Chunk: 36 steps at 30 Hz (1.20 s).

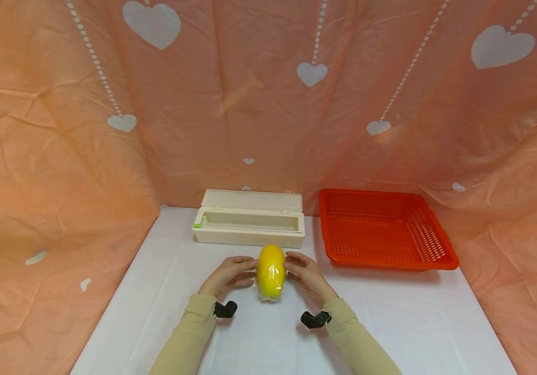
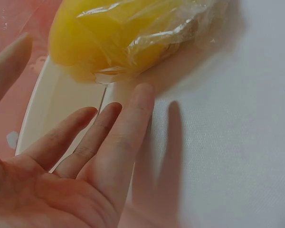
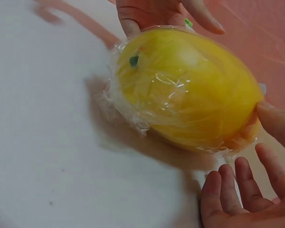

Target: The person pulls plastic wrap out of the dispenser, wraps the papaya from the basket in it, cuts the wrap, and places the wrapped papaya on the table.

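Note:
A smooth yellow melon (image 1: 271, 271), wrapped in clear plastic film, is between the two hands over the white tabletop. Bunched film (image 3: 115, 107) shows at its near end, beside a small dark spot. My left hand (image 1: 230, 273) is at its left side, palm toward it; in the left wrist view the fingers (image 2: 118, 137) are extended, their tips just short of the film. On the other side is my right hand (image 1: 309, 273). Its thumb (image 3: 275, 121) touches the wrapped surface, while the other fingers are spread and loosely bent below.
Behind the melon stands a long cream box (image 1: 249, 238), its lid (image 1: 251, 200) raised, with a green tab (image 1: 197, 226) at the left of its front edge. A red perforated basket (image 1: 390, 264) sits at the back right. Pink curtains (image 1: 259, 104) enclose the table.

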Each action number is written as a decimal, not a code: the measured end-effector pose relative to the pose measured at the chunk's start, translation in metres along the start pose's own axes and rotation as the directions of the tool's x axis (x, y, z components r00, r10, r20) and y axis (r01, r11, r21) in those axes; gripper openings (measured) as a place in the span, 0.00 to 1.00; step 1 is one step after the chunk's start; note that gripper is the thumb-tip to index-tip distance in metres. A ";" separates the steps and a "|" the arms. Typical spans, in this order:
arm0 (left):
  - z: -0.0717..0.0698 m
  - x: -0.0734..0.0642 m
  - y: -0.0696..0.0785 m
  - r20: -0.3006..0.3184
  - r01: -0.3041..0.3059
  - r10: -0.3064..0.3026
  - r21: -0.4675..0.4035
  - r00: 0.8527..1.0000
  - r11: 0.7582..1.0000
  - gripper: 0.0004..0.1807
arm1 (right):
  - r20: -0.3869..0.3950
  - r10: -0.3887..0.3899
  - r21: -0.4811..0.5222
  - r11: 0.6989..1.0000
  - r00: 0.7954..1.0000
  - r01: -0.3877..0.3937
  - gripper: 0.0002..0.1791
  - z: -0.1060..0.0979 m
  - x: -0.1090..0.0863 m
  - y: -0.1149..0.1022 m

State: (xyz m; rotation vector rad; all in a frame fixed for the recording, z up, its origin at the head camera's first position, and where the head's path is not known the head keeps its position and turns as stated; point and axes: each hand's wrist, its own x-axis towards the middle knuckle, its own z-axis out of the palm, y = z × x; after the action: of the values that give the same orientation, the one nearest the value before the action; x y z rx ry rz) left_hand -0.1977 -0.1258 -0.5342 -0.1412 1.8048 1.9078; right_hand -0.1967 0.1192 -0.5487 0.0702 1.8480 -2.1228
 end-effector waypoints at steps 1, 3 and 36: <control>0.000 0.000 0.000 0.001 -0.004 0.004 0.001 1.000 1.000 0.32 | 0.000 -0.003 -0.003 1.000 1.000 0.003 0.27 0.000 0.000 0.000; -0.001 -0.001 0.001 0.001 -0.009 0.009 -0.003 1.000 1.000 0.31 | -0.007 0.012 -0.002 1.000 1.000 -0.012 0.27 -0.001 0.001 0.001; 0.015 0.005 0.009 -0.039 -0.042 0.044 0.056 0.998 0.998 0.40 | 0.030 -0.059 -0.078 0.995 0.998 0.061 0.24 0.010 0.000 -0.012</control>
State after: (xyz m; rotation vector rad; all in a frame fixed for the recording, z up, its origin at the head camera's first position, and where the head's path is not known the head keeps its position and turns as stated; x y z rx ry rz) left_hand -0.2015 -0.1099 -0.5262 -0.1237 1.8998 1.8950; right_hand -0.1984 0.1110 -0.5357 -0.0329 1.9391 -2.0762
